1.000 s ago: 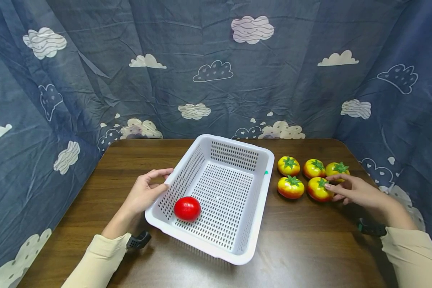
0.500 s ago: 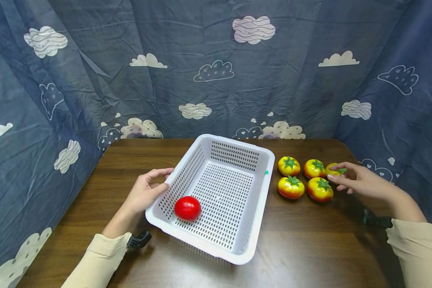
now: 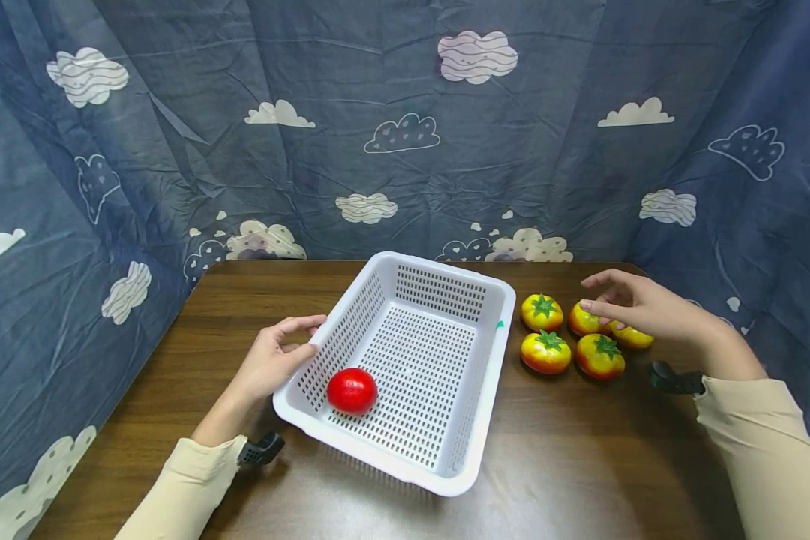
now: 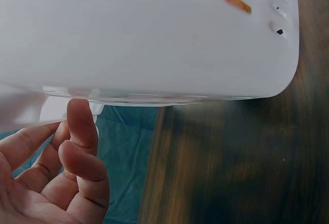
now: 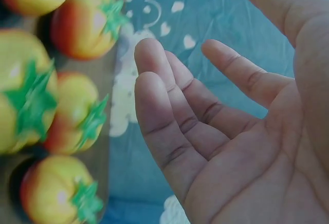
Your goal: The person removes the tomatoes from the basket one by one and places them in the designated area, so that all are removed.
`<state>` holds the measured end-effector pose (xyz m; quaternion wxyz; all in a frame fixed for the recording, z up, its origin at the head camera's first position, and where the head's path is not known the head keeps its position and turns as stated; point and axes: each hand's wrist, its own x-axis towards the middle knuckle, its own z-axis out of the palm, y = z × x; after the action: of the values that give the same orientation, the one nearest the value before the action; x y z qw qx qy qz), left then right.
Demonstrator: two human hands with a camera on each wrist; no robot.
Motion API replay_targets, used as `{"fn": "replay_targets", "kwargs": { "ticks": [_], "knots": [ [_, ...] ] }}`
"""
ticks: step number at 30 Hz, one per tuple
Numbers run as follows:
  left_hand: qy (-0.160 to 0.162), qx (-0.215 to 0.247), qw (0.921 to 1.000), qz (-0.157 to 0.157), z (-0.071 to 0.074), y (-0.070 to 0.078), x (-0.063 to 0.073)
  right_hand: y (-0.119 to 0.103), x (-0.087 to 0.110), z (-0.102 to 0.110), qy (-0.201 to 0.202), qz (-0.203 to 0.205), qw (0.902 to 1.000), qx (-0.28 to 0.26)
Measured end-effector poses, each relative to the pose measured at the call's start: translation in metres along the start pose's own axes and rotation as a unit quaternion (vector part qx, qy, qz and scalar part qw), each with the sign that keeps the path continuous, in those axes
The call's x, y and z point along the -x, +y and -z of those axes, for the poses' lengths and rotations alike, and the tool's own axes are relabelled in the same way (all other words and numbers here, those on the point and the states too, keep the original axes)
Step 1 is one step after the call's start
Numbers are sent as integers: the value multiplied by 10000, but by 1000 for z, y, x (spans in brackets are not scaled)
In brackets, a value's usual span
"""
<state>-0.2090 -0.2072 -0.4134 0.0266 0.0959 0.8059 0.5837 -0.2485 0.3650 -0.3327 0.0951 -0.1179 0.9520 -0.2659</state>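
My left hand (image 3: 273, 358) rests its thumb and fingertips at the left rim of a white perforated plastic basket (image 3: 502, 322). In the left wrist view its fingers (image 4: 85, 126) lie loosely bent at the rim. A glossy red tomato (image 3: 352, 391) sits inside, in the near left corner. Over the back of a group of yellow-red tomatoes with green star-shaped stems, my right hand (image 3: 648, 304) hovers with nothing in its grasp, fingers relaxed. It partly covers the back middle tomato (image 3: 583, 322) and the back right tomato (image 3: 637, 340). The front right tomato (image 3: 599, 355) shows whole.
Two more yellow-red tomatoes, the back left one (image 3: 541, 311) and the front left one (image 3: 545, 352), lie close to the basket's right side. Everything stands on a dark wooden table (image 3: 567, 465). A blue cloud-print curtain (image 3: 405, 195) hangs behind and at both sides.
My right hand has moved off the front right tomato, first rightward, then back and left over the rear row. The back right tomato has turned and shifted slightly forward. My left hand stays put.
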Motion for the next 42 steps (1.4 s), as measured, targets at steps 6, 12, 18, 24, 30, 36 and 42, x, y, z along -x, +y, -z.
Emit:
{"fn": "replay_targets", "kwargs": {
  "ticks": [6, 12, 18, 24, 30, 36, 42],
  "knots": [
    [1, 27, 10000, -4, 0, 1, 0, -27, -11, -1, -57, 161, 9998, 59],
    [-21, 50, 10000, -70, 1, 3, 1, -47, -21, -8, -208, 249, 9995, 5],
    [-61, 98, 9999, 28, 0, 1, 2, -63, -33, -20, -298, 536, 9981, 4],
    [-77, 51, 9999, -46, -3, 0, 2, -82, -41, -30, -466, 736, 9960, -203],
    [-85, 62, 9999, -101, -5, 3, -2, -100, -48, -37, -459, 965, 9943, 51],
    [-56, 3, 9999, -104, -2, 3, -1, -123, -58, -50, -726, 1101, 9912, 143],
    [-31, 19, 10000, -22, -1, 1, 0, -149, -65, -69, -962, 1460, 9842, 280]
  ]
}}
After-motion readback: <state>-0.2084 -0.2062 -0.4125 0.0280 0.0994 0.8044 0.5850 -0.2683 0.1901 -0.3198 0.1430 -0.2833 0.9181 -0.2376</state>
